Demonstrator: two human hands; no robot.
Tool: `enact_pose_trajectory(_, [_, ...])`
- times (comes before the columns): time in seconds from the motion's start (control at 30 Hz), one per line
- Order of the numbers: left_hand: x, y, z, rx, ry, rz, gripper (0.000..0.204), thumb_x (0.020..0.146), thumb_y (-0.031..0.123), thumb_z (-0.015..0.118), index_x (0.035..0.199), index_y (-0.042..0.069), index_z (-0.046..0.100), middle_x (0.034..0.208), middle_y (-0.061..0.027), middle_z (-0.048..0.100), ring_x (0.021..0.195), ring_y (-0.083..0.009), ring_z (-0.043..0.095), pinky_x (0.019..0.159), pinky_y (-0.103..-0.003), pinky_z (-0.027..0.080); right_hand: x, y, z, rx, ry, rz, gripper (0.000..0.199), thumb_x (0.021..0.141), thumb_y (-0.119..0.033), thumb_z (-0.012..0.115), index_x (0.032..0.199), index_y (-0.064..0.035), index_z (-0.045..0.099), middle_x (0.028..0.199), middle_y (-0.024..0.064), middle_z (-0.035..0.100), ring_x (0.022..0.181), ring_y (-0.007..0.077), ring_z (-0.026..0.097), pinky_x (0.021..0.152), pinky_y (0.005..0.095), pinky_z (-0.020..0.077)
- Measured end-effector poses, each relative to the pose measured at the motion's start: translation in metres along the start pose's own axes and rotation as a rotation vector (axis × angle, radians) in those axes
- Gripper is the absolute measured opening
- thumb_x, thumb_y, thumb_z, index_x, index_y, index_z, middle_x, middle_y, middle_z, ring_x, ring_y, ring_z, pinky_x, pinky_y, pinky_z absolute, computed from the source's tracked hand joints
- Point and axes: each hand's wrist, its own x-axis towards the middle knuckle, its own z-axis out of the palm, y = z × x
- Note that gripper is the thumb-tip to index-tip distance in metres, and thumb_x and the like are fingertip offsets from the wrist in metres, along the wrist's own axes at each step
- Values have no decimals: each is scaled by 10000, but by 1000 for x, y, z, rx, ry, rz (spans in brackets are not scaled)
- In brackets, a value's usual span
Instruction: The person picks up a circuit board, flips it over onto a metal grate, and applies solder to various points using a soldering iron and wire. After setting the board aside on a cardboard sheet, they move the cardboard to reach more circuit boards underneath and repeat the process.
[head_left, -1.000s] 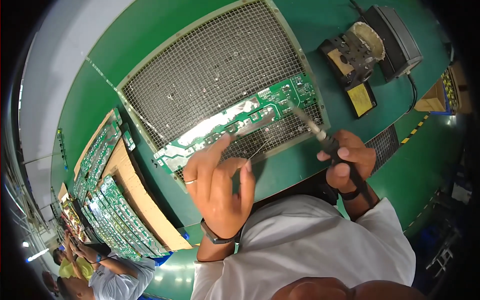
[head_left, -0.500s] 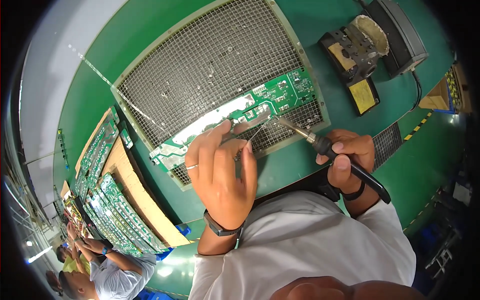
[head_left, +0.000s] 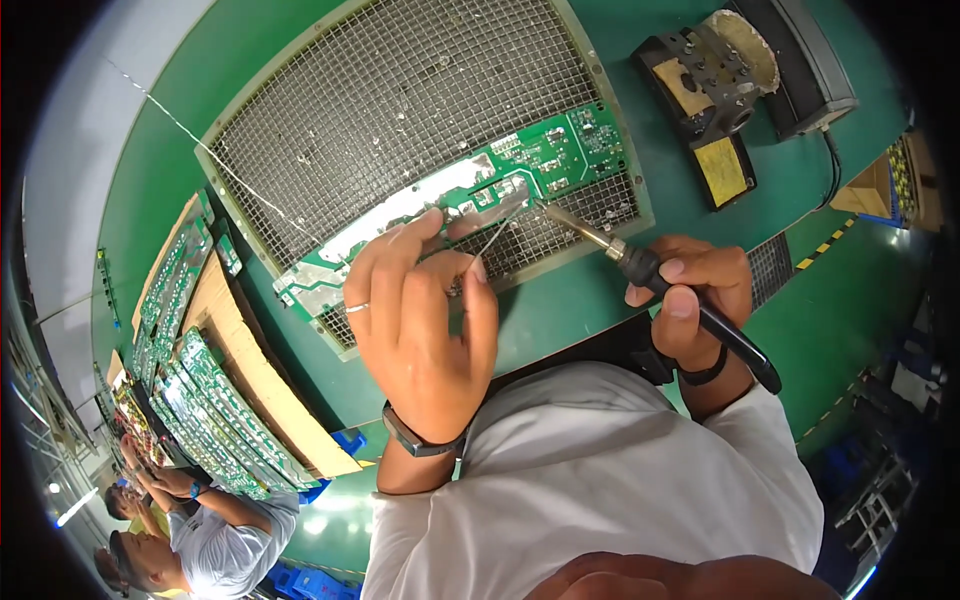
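A long green circuit board (head_left: 555, 165) lies slantwise across a metal grate set in the green bench. My right hand (head_left: 700, 290) is closed round the black handle of a soldering iron (head_left: 630, 262). The iron's tip comes down at the board's near edge. Between thumb and forefinger, my left hand (head_left: 425, 320) pinches a thin solder wire (head_left: 489, 243), its far end close to the iron's tip. The other left fingers rest over the board's near edge. Whether the tip touches the board is too small to tell.
Behind my right hand stands an iron holder (head_left: 705, 90) with a yellow sponge (head_left: 722, 170), beside a black box (head_left: 800, 70). The grate (head_left: 400, 100) spreads beyond the board. At the left, several circuit boards (head_left: 225, 410) lie on cardboard (head_left: 265, 370); past them, other people work.
The whole view has shifted slightly, so the board and grate appear higher and further left. Both hands keep their grips, with wire and iron tip still meeting near the board's edge.
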Motion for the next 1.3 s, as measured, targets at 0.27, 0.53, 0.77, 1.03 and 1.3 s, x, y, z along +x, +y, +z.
enact_pose_trajectory(0.27, [1,1,-1,-36,12,16,144,821,5,730,946,22,661,1182,-167,686,1081,-357,633,980,-470,451,0,4,-31,-104,132,-159,353,1036,-347,605,1145,-46,456,815,145,644,599,172,624,601,338,545])
enact_pose_trajectory(0.53, [-10,0,-5,-20,92,77,133,824,20,761,947,49,720,896,-85,667,837,-257,614,1039,-484,416,27,50,-94,-635,452,-194,338,985,-167,693,1247,-45,519,938,112,666,841,176,668,755,319,552])
enact_pose_trajectory(0.77, [-2,0,-6,67,143,117,129,812,44,775,930,89,751,732,-14,609,696,-197,559,1095,-462,347,37,56,-107,-841,343,78,273,940,-81,735,1186,-33,629,1023,78,675,912,156,661,809,287,530])
enact_pose_trajectory(1.03, [3,0,-5,-40,112,-13,141,783,47,782,911,98,753,716,11,588,734,-186,599,1113,-435,307,21,52,-94,-651,567,-163,242,960,-159,716,1143,-30,622,915,75,639,779,170,627,699,302,522])
enact_pose_trajectory(1.3, [10,7,3,22,86,105,118,771,60,782,868,109,737,757,-10,592,805,-201,629,1111,-440,306,1,28,-33,-58,279,-256,328,1059,-379,511,1097,-57,463,591,29,479,529,150,456,518,333,435])
